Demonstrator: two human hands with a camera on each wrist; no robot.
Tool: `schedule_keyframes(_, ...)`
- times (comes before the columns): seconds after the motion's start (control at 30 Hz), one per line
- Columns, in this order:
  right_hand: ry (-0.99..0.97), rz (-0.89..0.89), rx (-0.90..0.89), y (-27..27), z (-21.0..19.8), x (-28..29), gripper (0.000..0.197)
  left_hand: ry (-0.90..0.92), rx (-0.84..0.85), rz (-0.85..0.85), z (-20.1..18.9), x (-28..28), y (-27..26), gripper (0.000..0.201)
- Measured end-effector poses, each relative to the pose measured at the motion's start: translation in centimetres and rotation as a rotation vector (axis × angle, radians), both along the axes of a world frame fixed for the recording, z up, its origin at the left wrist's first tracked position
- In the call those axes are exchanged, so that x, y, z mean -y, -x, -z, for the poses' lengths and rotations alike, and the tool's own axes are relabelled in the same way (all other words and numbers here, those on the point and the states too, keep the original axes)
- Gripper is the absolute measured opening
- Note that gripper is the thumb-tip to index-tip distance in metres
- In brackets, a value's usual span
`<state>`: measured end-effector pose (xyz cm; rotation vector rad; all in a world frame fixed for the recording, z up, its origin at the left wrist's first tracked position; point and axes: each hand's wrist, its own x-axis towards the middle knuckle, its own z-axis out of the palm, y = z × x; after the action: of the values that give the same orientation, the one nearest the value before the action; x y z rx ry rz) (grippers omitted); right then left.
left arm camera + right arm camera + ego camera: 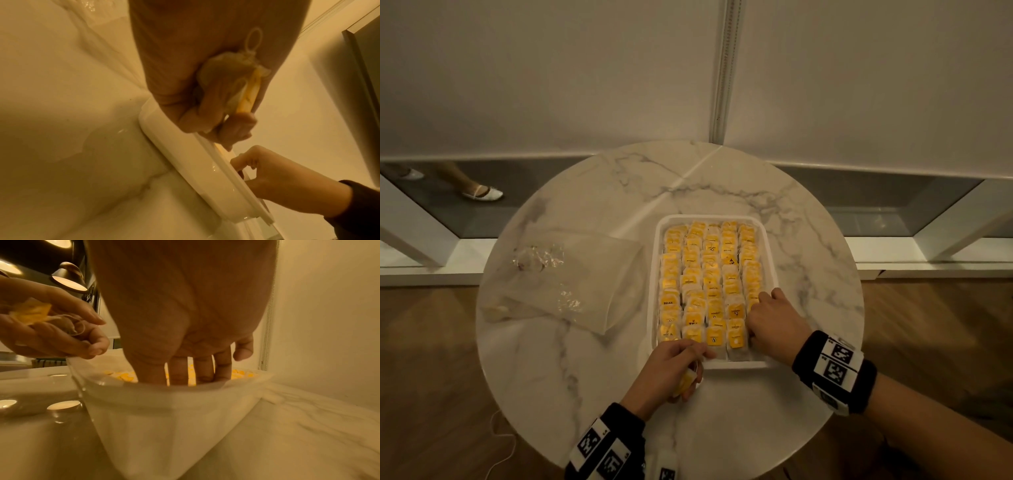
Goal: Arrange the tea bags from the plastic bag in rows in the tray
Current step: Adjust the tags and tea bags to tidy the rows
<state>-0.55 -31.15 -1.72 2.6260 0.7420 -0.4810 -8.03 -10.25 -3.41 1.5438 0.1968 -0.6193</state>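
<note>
Head view: your left hand (677, 363) sits nearest, at the near-left corner of the tray (658, 240), fingers curled round spare tea bags (688, 378). Your right hand (774, 322) is in the near-right corner, fingers down among the rows (709, 281). The only gap seems to lie under those fingers, in the right column; the right hand is nearer. The plastic bag (571, 274) lies left, looking empty

Left wrist: tag edge-on in the curled fingers (236, 128), string loop free

Right wrist: fingers (202, 369) fairly straight and spread, tips hidden behind the rim; hold on a bag cannot be told
</note>
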Motion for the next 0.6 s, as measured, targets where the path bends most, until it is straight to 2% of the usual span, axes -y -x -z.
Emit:
schedule_keyframes(0.1,-0.017,-0.002,0.008,0.2,0.1,-0.1,0.015,0.014,-0.005,-0.016,0.0,-0.1,-0.1,0.029)
schedule_keyframes(0.2,-0.112,0.013,-0.01,0.6,-0.7,-0.1,0.018,0.029,-0.006,-0.04,0.1,-0.1,-0.1,0.029)
schedule_keyframes(0.33,-0.439,0.002,-0.211,1.3,-1.6,-0.8,0.015,0.052,-0.003,-0.072,0.3,0.1,-0.1,0.029)
schedule_keyframes(0.4,-0.535,0.017,-0.322,1.4,-1.5,-1.8,0.015,0.052,0.002,-0.074,0.3,0.1,-0.1,0.029)
schedule_keyframes(0.6,-0.459,0.163,-0.439,-0.4,0.2,-4.1,0.015,-0.016,0.008,-0.051,0.0,0.0,-0.2,0.027)
